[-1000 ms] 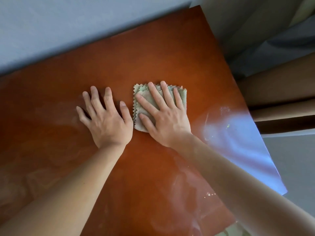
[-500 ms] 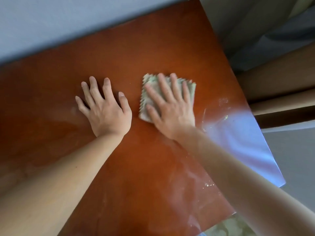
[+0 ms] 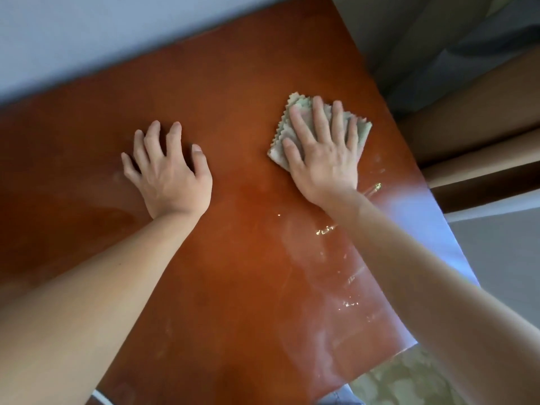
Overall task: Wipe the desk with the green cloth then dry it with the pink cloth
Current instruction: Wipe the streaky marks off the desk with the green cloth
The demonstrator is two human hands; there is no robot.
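The reddish-brown desk (image 3: 233,273) fills most of the view. A folded pale green cloth (image 3: 281,135) with zigzag edges lies near the desk's right edge. My right hand (image 3: 324,153) presses flat on it, fingers spread, covering most of the cloth. My left hand (image 3: 169,168) rests on the bare desk to the left, fingers bent and apart, holding nothing. Wet streaks and small shiny droplets (image 3: 347,305) mark the desk surface below my right forearm. No pink cloth is in view.
A pale wall (image 3: 87,39) borders the desk's far side. Past the desk's right edge stand brown wooden furniture parts (image 3: 482,147) and grey fabric (image 3: 467,68). A patterned floor (image 3: 409,378) shows at the lower right.
My right hand has slid the green cloth to the right, toward the desk's right edge. The gap between my two hands has widened. My left hand stays planted.
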